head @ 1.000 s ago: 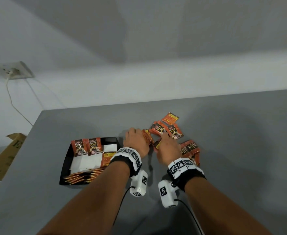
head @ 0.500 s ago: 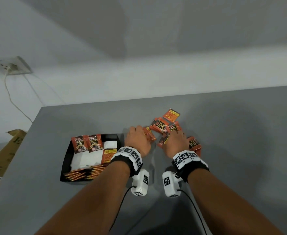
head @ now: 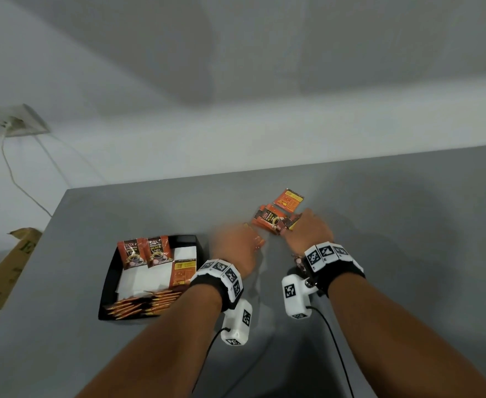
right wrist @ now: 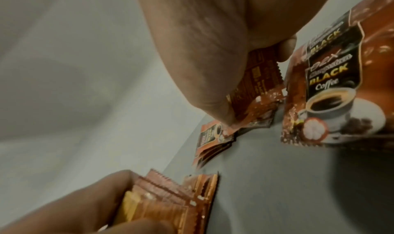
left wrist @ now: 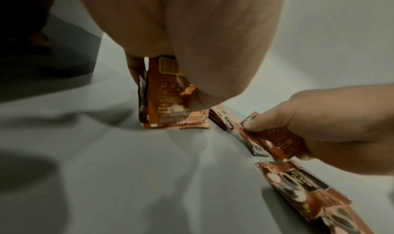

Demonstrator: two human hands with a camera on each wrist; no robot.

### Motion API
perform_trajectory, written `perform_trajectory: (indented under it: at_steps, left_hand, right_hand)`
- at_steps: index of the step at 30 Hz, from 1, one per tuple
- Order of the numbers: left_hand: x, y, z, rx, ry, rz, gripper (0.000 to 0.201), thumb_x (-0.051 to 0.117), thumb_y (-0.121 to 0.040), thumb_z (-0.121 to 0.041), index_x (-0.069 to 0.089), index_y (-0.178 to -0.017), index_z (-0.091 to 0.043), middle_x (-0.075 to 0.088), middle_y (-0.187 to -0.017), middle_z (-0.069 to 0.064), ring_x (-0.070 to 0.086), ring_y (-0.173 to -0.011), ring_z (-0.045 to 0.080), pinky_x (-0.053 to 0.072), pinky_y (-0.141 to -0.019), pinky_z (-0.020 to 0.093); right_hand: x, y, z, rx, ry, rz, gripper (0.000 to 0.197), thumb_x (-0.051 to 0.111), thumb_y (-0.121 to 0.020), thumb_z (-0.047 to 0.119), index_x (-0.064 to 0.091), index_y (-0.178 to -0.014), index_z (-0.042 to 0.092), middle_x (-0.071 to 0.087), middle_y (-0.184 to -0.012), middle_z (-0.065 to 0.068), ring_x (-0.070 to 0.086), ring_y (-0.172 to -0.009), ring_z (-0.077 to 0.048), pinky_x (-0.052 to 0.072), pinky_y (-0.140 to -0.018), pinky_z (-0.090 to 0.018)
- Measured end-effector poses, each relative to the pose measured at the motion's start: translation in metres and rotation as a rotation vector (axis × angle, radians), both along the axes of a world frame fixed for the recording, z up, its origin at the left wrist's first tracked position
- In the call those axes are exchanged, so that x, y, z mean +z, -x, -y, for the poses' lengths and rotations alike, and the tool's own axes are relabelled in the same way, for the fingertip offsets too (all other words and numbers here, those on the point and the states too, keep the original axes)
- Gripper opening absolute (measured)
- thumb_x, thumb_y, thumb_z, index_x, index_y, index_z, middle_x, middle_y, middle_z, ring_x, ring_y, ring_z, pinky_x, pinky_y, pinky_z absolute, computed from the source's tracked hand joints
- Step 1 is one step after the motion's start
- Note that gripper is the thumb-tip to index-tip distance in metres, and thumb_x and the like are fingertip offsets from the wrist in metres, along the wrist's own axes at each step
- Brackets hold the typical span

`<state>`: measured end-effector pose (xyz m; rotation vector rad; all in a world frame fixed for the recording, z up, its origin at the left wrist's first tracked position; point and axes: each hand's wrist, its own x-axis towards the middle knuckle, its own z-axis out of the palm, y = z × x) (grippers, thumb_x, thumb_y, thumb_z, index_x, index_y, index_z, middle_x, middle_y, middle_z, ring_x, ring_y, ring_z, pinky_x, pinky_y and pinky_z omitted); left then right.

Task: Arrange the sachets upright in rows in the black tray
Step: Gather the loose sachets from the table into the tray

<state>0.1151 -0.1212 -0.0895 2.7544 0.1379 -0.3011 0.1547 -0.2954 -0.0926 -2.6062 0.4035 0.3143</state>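
Nearest, at 8 o'clock on the table, the tray holds a packed row of sachets on edge along its near wall, and two more propped against the far wall, so rows seem to be filling inward. At centre, the left hand clamps a small stack standing on edge on the table, probably squaring it before it goes in. At 1 o'clock the right hand pinches another sachet off the loose pile. Farthest lies one face-down sachet.
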Motion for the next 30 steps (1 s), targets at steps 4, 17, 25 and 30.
perform_trajectory:
  at_steps: [4, 17, 25, 30]
  left_hand:
    - [0.012, -0.004, -0.003, 0.026, 0.124, 0.005, 0.04, 0.06, -0.086, -0.032, 0.045, -0.118, -0.015, 0.045, -0.117, 0.008, 0.056, -0.104, 0.03, 0.05, -0.093, 0.045]
    - [0.0, -0.013, 0.003, -0.043, -0.113, -0.115, 0.072, 0.065, -0.079, -0.056, 0.045, -0.131, -0.012, 0.049, -0.126, 0.01, 0.049, -0.118, 0.03, 0.039, -0.102, 0.04]
    - [-0.003, -0.003, -0.003, -0.056, -0.07, -0.039, 0.067, 0.069, -0.084, -0.032, 0.038, -0.138, -0.009, 0.041, -0.129, 0.013, 0.046, -0.12, 0.032, 0.045, -0.104, 0.041]
    - [-0.005, -0.006, -0.006, -0.062, -0.091, -0.055, 0.064, 0.072, -0.082, -0.039, 0.047, -0.134, -0.011, 0.046, -0.131, 0.013, 0.045, -0.123, 0.032, 0.041, -0.107, 0.043]
  right_hand:
    - [-0.008, -0.006, -0.002, 0.002, 0.085, -0.035, 0.057, 0.068, -0.086, 0.055, 0.053, -0.121, 0.012, 0.062, -0.121, -0.01, 0.059, -0.113, -0.031, 0.05, -0.097, -0.042]
    - [-0.006, -0.011, -0.014, 0.033, -0.14, 0.123, 0.054, 0.077, -0.074, 0.05, 0.05, -0.111, 0.022, 0.067, -0.098, 0.001, 0.067, -0.089, -0.023, 0.059, -0.082, -0.042]
    - [-0.014, -0.026, -0.027, 0.098, -0.011, 0.074, 0.065, 0.077, -0.082, 0.044, 0.049, -0.128, 0.008, 0.059, -0.124, -0.012, 0.057, -0.113, -0.03, 0.047, -0.094, -0.04]
    - [-0.015, -0.023, -0.027, 0.095, 0.004, 0.064, 0.08, 0.076, -0.08, 0.055, 0.043, -0.133, 0.005, 0.055, -0.13, -0.015, 0.053, -0.118, -0.033, 0.044, -0.101, -0.042]
